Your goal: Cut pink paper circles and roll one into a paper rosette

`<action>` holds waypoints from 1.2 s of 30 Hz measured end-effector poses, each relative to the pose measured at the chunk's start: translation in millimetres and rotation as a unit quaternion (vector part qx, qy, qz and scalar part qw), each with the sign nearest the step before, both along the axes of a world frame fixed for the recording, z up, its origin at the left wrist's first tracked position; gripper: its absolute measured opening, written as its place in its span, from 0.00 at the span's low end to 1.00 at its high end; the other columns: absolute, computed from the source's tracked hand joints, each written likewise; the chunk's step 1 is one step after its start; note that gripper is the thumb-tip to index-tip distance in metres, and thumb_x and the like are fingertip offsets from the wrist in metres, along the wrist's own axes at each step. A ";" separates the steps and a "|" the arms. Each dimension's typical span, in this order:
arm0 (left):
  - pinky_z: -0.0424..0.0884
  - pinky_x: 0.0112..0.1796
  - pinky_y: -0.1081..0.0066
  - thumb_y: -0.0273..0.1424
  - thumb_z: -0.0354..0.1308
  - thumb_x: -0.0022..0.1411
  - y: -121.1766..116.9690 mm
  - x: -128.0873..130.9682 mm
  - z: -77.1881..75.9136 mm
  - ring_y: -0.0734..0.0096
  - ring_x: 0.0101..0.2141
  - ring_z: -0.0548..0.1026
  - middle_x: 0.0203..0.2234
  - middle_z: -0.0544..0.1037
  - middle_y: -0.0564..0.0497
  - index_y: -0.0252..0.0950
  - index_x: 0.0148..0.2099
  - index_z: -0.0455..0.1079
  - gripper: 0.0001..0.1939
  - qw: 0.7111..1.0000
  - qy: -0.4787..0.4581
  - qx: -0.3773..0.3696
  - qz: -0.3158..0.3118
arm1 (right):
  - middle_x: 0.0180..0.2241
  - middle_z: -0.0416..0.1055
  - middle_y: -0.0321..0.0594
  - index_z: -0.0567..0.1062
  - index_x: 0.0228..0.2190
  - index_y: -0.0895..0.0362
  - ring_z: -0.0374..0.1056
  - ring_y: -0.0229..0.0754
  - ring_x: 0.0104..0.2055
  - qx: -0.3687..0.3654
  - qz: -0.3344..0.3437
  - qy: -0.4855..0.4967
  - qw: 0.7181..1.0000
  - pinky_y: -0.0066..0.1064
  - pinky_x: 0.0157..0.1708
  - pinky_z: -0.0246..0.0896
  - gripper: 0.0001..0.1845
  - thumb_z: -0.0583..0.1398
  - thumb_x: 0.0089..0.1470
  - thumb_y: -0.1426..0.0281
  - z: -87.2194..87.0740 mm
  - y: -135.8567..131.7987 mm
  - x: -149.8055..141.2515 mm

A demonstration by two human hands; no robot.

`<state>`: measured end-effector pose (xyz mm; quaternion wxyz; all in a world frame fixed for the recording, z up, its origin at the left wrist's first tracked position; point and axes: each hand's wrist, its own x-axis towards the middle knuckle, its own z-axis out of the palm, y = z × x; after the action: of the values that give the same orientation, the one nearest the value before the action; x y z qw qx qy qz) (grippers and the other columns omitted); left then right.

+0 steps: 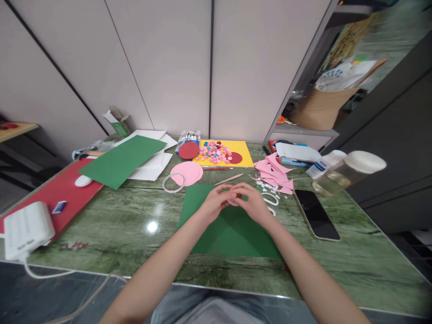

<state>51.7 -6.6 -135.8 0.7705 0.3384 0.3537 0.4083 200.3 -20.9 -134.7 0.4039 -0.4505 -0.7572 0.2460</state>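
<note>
My left hand (215,202) and my right hand (252,203) meet above a green sheet (229,236) lying on the table. Between their fingertips is a small pink piece (232,203), probably paper, mostly covered by the fingers. The fingers of both hands are curled in and closed round it. Just beyond the hands lies a pointed wooden stick (229,179). White curled strips (271,199) and tiny white scraps sit right of my right hand. To the left of the green sheet are overlapping pink paper circles (191,172), with a white ring (173,191) partly over them.
A yellow sheet (248,148) holds small coloured balls (215,153). Pink offcuts (275,170), a phone (315,213) and a clear bottle (351,173) are at right. At left are another green sheet (123,159), a red sheet (72,198) and a white corded device (29,229).
</note>
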 end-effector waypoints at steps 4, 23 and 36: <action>0.66 0.33 0.74 0.26 0.66 0.43 -1.5 1.5 -2.5 0.78 0.25 0.73 0.26 0.76 0.51 0.32 0.41 0.68 0.20 1.000 -0.002 -0.002 0.009 | 0.36 0.71 0.38 0.76 0.30 0.52 0.66 0.42 0.39 0.030 -0.053 -0.023 0.998 0.37 0.40 0.60 0.05 0.61 0.48 0.72 -5.1 1.8 1.0; 0.68 0.37 0.68 0.25 0.67 0.42 7.1 -7.6 -3.9 0.72 0.29 0.75 0.27 0.77 0.48 0.31 0.42 0.67 0.22 0.999 0.000 0.023 -0.044 | 0.41 0.70 0.38 0.76 0.34 0.49 0.62 0.45 0.45 0.032 0.010 -0.080 0.996 0.41 0.46 0.56 0.08 0.61 0.50 0.69 6.8 1.0 6.4; 0.68 0.39 0.71 0.25 0.66 0.43 2.0 -0.5 -11.9 0.72 0.33 0.76 0.31 0.78 0.46 0.32 0.42 0.65 0.22 0.999 -0.035 -0.007 -0.035 | 0.38 0.71 0.38 0.72 0.22 0.54 0.62 0.46 0.43 0.056 -0.053 -0.079 0.994 0.42 0.44 0.55 0.04 0.63 0.43 0.72 3.8 2.9 6.3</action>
<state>51.2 -4.6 -147.8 0.7983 0.3309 0.3175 0.3903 206.6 -18.0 -131.0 0.3795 -0.4852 -0.7743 0.1450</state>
